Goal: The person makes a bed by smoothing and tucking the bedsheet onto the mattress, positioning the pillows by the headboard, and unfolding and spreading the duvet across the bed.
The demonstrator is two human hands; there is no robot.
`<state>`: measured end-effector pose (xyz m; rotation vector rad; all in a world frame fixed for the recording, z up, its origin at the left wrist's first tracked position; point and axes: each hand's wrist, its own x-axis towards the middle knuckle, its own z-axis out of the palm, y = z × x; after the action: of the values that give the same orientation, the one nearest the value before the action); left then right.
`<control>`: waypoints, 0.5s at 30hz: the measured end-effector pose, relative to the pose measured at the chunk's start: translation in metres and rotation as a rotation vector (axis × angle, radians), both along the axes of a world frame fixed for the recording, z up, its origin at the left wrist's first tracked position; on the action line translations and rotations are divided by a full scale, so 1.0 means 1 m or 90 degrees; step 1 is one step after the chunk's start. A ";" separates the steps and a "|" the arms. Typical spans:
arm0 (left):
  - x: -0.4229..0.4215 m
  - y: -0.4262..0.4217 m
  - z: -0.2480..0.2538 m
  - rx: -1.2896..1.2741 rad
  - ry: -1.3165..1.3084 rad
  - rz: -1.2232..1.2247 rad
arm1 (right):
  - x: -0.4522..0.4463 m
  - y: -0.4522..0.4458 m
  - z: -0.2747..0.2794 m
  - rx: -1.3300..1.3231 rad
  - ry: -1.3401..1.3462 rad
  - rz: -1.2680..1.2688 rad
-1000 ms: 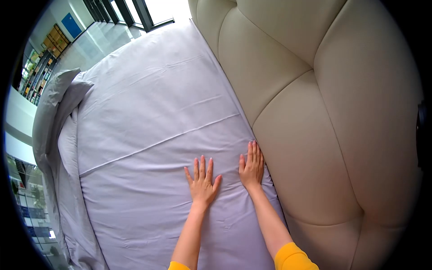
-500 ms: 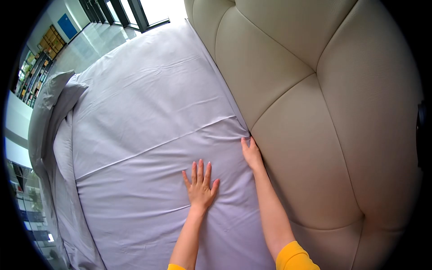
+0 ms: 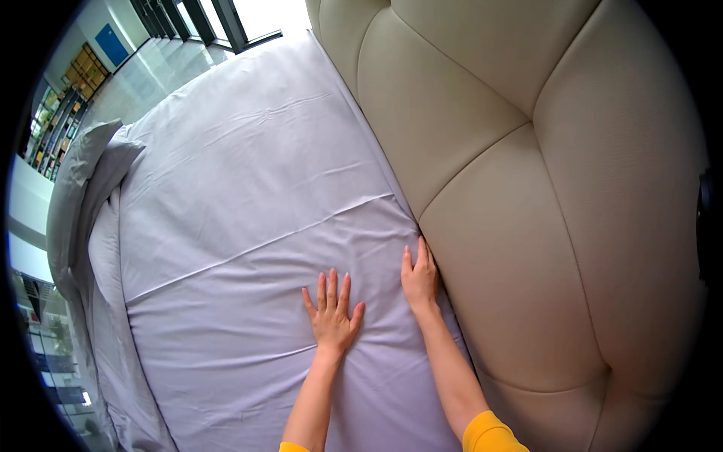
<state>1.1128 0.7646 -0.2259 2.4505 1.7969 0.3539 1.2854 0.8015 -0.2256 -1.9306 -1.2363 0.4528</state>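
A pale lilac bed sheet (image 3: 233, 188) covers the mattress, with a long crease across its middle and small wrinkles nearer me. My left hand (image 3: 331, 322) lies flat on the sheet, fingers spread and nothing held. At the sheet's edge along the padded beige headboard (image 3: 482, 241), my right hand (image 3: 419, 285) rests with its fingers stretched out and the thumb apart. Its outer fingers are partly hidden beside the headboard, and I see no cloth gripped in it.
Folded grey-lilac bedding (image 3: 90, 196) is heaped along the bed's left side. Beyond the far end are a shiny floor (image 3: 154, 71), dark-framed glass doors (image 3: 226, 22) and a blue panel (image 3: 112, 44). Shelves with small items (image 3: 59, 135) stand at far left.
My right hand has drawn back slightly toward me along the headboard edge, and its fingers have come out of the gap there. My left hand stays almost in place, still flat.
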 end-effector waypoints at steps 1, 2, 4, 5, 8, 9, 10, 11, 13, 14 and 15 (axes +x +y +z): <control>0.000 0.000 0.000 0.000 0.003 0.000 | 0.000 0.001 0.002 0.000 0.003 0.000; 0.001 0.000 0.001 0.005 0.002 0.000 | 0.001 0.003 0.004 -0.027 0.014 -0.010; 0.000 -0.001 0.002 0.007 0.003 -0.003 | 0.005 0.009 0.005 -0.057 0.027 -0.023; 0.001 0.000 0.002 0.006 0.000 -0.002 | 0.008 0.015 0.001 -0.071 0.034 -0.027; 0.002 -0.001 0.003 0.007 -0.005 0.003 | 0.014 0.025 -0.014 -0.080 0.037 -0.028; 0.001 0.000 0.003 0.009 -0.002 0.004 | 0.014 0.029 -0.015 -0.078 0.062 -0.028; 0.001 0.000 0.003 0.012 -0.003 0.004 | 0.015 0.031 -0.017 -0.078 0.086 -0.026; 0.000 -0.001 0.004 0.011 -0.007 0.003 | 0.012 0.027 -0.012 -0.078 0.086 -0.026; 0.001 -0.001 0.004 0.013 -0.015 0.005 | 0.006 0.015 -0.002 -0.084 0.003 0.005; 0.001 -0.001 0.003 0.009 -0.020 0.002 | -0.001 0.006 0.008 -0.080 0.000 0.007; 0.000 0.000 0.003 0.006 -0.022 -0.004 | -0.014 -0.007 0.019 -0.031 -0.109 0.029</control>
<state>1.1128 0.7651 -0.2233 2.4396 1.7781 0.4038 1.2718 0.7947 -0.2068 -2.0207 -1.3918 0.3484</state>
